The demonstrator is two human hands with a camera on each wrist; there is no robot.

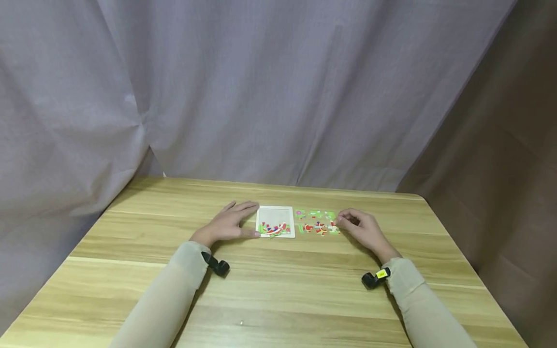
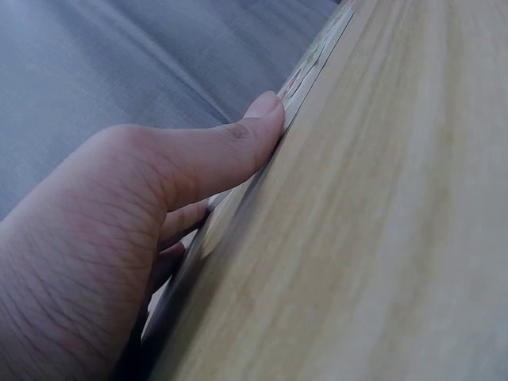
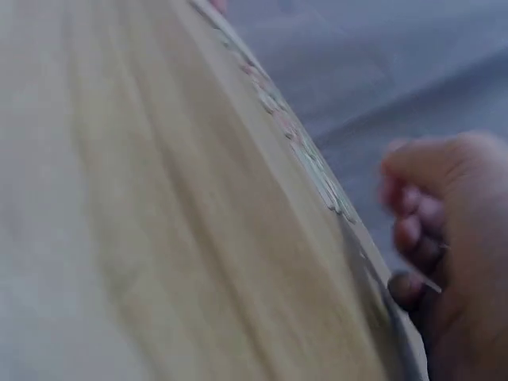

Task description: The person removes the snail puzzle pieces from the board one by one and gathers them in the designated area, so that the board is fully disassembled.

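In the head view a small square white-rimmed tray [image 1: 293,232] lies on the table. Colourful puzzle pieces [image 1: 275,229] are heaped along its near side. Spread along the tray's left side is my left hand [image 1: 228,223], its thumb at the near corner and fingertips at the far corner. Flat pieces with green, red and white print [image 1: 319,227] lie in rows right of the tray. My right hand [image 1: 361,227] is at their right end, fingers bent and thumb close to the index finger. The right wrist view is blurred there, and whether a piece is between the fingertips is unclear.
The wooden table [image 1: 278,290] has a rounded far right corner. Grey curtain [image 1: 278,96] hangs behind it, and a darker brown cloth [image 1: 513,159] is on the right. A tiny pale speck [image 1: 241,322] shows near the front.
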